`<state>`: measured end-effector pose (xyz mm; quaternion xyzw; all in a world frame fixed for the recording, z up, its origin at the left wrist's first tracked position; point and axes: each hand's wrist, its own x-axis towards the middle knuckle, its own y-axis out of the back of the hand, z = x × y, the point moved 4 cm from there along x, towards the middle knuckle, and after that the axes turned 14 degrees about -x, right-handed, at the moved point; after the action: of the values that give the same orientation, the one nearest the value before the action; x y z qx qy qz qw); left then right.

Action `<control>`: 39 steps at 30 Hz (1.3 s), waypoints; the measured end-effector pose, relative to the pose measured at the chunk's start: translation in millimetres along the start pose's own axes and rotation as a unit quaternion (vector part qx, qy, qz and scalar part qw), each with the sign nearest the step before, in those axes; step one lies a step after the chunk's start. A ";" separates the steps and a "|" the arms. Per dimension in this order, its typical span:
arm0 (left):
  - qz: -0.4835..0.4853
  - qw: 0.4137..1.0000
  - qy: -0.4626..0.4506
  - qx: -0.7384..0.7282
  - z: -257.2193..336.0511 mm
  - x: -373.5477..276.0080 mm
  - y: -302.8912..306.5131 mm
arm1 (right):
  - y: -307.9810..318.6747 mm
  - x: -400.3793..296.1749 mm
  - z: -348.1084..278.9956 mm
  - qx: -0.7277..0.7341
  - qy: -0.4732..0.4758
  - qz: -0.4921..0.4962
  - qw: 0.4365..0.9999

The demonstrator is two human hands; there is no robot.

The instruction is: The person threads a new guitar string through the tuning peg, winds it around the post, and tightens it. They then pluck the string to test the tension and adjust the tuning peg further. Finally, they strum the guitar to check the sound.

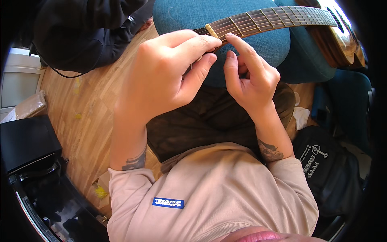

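An acoustic guitar's neck (260, 20) reaches in from the upper right, strings and metal frets facing up, over a blue fabric seat cushion (181, 15). My left hand (175, 66) is bent around the headstock end, its fingertips by the pale nut (212, 31) and the thumb lower at the near edge. It hides most of the headstock, and a small light-coloured part shows between its fingers. My right hand (254, 69) rests its index fingertip at the near edge of the fretboard, just past the nut. Its thumb is apart below, the other fingers curl inward, and no held object shows.
The glossy guitar body (338, 45) lies at the far right. A person in dark clothes (78, 33) sits at the upper left. A black open case (60, 193) stands lower left on the wood floor (81, 130). A black bag (329, 169) bearing writing lies at right.
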<state>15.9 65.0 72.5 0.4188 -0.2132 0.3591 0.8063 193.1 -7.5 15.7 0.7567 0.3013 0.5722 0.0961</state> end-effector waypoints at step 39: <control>-0.194 0.974 0.109 -0.037 -16.8 51.1 13.2 | 5.2 -19.3 -2.2 0.097 -0.061 -0.070 0.991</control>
<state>39.8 104.6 103.0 0.3805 -0.0515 0.2318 0.8937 189.7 -23.0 3.3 0.7728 0.4012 0.4852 0.0804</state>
